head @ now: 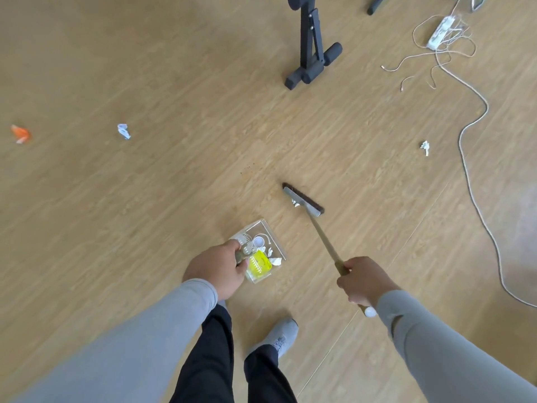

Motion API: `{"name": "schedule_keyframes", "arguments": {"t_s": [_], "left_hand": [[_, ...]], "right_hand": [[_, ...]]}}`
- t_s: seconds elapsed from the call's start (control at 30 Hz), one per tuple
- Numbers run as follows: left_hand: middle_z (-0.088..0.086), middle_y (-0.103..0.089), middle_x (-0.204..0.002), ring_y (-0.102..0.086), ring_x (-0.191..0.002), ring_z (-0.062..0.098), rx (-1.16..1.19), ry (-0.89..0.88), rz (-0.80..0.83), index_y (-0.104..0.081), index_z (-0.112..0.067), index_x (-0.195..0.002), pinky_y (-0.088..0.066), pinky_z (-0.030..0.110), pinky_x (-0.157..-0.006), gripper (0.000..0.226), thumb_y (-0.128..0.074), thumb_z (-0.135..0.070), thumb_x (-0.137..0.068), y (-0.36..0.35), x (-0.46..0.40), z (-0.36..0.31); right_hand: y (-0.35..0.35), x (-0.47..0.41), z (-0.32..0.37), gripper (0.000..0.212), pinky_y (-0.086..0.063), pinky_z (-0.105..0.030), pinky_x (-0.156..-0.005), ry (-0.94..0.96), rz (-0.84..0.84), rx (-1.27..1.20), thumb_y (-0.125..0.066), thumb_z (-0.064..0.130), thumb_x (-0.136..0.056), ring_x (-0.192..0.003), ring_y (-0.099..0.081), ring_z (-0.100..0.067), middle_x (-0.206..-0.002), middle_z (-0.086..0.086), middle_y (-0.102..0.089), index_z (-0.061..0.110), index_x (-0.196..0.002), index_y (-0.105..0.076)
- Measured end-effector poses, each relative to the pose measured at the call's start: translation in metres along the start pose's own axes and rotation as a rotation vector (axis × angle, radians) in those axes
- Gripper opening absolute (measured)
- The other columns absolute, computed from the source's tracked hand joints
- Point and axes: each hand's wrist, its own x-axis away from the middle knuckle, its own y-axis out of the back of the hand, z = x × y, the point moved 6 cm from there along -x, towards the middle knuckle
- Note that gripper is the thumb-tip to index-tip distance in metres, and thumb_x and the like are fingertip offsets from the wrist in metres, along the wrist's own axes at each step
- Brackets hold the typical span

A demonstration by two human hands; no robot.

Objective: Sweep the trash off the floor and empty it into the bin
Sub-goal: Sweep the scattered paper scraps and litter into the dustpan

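While the person stands on the tan wood-plank floor [145, 199], the left hand [216, 270] is clenched round the handle of a clear plastic dustpan [274, 228], which sits low, at or just above the floor, ahead of the grey shoe [280, 334]. Inside the dustpan lie a yellow crumpled wrapper [259, 264], a small white round lid [259, 241] and white paper scraps [275, 260]. The right hand [363, 282] is wrapped tightly round the wooden handle of a long broom [325, 242]; its dark-bristled head [303, 199] rests on the floor just beyond the dustpan, with a small white scrap [296, 202] touching its near edge. Loose litter lies well apart: an orange wrapper [21, 134] far left, a crumpled white paper [123, 131] near it, and another white crumpled piece [425, 147] to the right beside a pale cable [476, 205]. A black padded metal stand [312, 48] occupies the far floor, with a white power strip [440, 33] to its right.
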Motion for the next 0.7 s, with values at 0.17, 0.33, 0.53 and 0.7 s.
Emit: {"name": "schedule_keyframes", "arguments": {"t_s": [0.17,0.33,0.53,0.7], "left_hand": [[-0.005,-0.067,-0.085,-0.066,-0.082,0.024,0.002,-0.026,-0.014,-0.055,-0.026,-0.127,-0.050,0.032,-0.066,0.036,-0.049,-0.047,-0.099,0.001,-0.005,-0.003],[-0.008,-0.060,-0.077,-0.063,-0.078,0.023,0.044,-0.030,-0.016,-0.056,-0.028,-0.125,-0.048,0.032,-0.066,0.034,-0.051,-0.047,-0.098,-0.002,-0.007,-0.001],[-0.007,-0.070,-0.091,-0.067,-0.085,0.023,0.064,-0.050,0.033,-0.056,-0.028,-0.126,-0.055,0.035,-0.074,0.034,-0.050,-0.047,-0.098,0.005,-0.010,0.003],[-0.004,-0.071,-0.106,-0.067,-0.095,0.023,0.093,-0.078,0.107,-0.053,-0.028,-0.134,-0.055,0.036,-0.083,0.040,-0.050,-0.047,-0.099,0.022,0.004,0.005]], "right_hand": [[0.056,0.046,-0.041,0.034,-0.033,-0.022,-0.040,-0.077,0.104,-0.300,-0.065,-0.004,-0.089,-0.045,-0.046,-0.020,-0.063,-0.014,-0.060,0.014,-0.118,-0.066],[0.076,0.076,-0.060,0.034,-0.033,-0.025,-0.041,-0.094,0.042,-0.353,-0.067,-0.001,-0.089,-0.047,-0.045,-0.021,-0.063,-0.014,-0.063,0.017,-0.118,-0.068],[0.072,0.080,-0.053,0.033,-0.036,-0.024,-0.040,-0.133,-0.090,-0.471,-0.067,-0.001,-0.090,-0.044,-0.049,-0.021,-0.061,-0.014,-0.065,0.009,-0.122,-0.066],[0.081,0.120,-0.059,0.035,-0.037,-0.023,-0.039,-0.192,-0.157,-0.540,-0.066,-0.001,-0.091,-0.043,-0.050,-0.021,-0.060,-0.015,-0.067,0.006,-0.125,-0.063]]}}
